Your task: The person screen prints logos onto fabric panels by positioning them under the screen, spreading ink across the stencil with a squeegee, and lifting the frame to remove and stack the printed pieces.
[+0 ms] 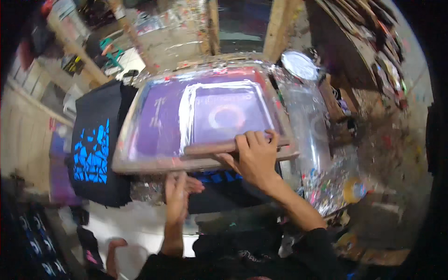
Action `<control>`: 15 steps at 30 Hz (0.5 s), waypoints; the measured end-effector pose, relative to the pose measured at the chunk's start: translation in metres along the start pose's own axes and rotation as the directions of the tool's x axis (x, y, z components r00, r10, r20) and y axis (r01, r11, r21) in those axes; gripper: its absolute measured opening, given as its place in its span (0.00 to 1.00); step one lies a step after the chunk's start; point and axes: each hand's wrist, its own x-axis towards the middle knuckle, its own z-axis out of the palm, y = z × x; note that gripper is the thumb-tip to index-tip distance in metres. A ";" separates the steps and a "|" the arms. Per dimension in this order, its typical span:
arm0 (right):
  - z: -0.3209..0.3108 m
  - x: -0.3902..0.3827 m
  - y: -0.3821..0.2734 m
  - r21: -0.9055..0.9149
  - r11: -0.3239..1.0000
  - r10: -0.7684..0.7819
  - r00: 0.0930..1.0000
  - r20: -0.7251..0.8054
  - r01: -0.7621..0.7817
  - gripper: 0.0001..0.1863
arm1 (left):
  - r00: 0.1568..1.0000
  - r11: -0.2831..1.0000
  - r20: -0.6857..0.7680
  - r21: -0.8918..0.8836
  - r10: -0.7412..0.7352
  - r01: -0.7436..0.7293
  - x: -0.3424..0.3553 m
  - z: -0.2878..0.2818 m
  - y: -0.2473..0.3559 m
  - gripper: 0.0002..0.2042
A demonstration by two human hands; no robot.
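My right hand (256, 156) is closed around a long wooden-handled squeegee (210, 148), which lies across the near part of a screen-printing frame (161, 165). The frame's purple mesh (161, 105) carries bands of white ink (187, 116) around a square area with a ring shape. Just below the near rail is my left hand (179, 191), slightly blurred, its fingers stretched and apart, holding nothing. Whether its fingertips touch the rail I cannot tell. Black fabric (219, 198) with a blue print shows from under the frame; the rest of it is hidden.
To the left hangs or lies black fabric (95, 144) with a blue shard-like print. A round whitish lid or tray (299, 64) sits beyond the frame's far right corner. Right of the frame are clear plastic sheeting (310, 126), an ink-spattered surface and a tape roll (354, 190). Wooden posts (277, 30) stand behind.
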 end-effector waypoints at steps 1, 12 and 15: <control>-0.004 0.015 0.007 -0.041 0.998 -0.044 0.994 -0.103 0.040 0.29 | 0.996 0.995 0.056 0.059 0.075 -0.078 0.008 0.009 0.021 0.16; -0.078 0.275 0.058 -0.053 0.998 0.026 1.000 0.008 -0.025 0.46 | 0.640 -0.381 0.630 0.776 0.440 -0.503 0.351 -0.037 -0.006 0.20; -0.074 0.291 0.054 -0.030 0.999 0.021 0.998 0.060 -0.020 0.45 | 0.579 -0.449 0.613 0.790 0.538 -0.418 0.342 -0.050 -0.018 0.22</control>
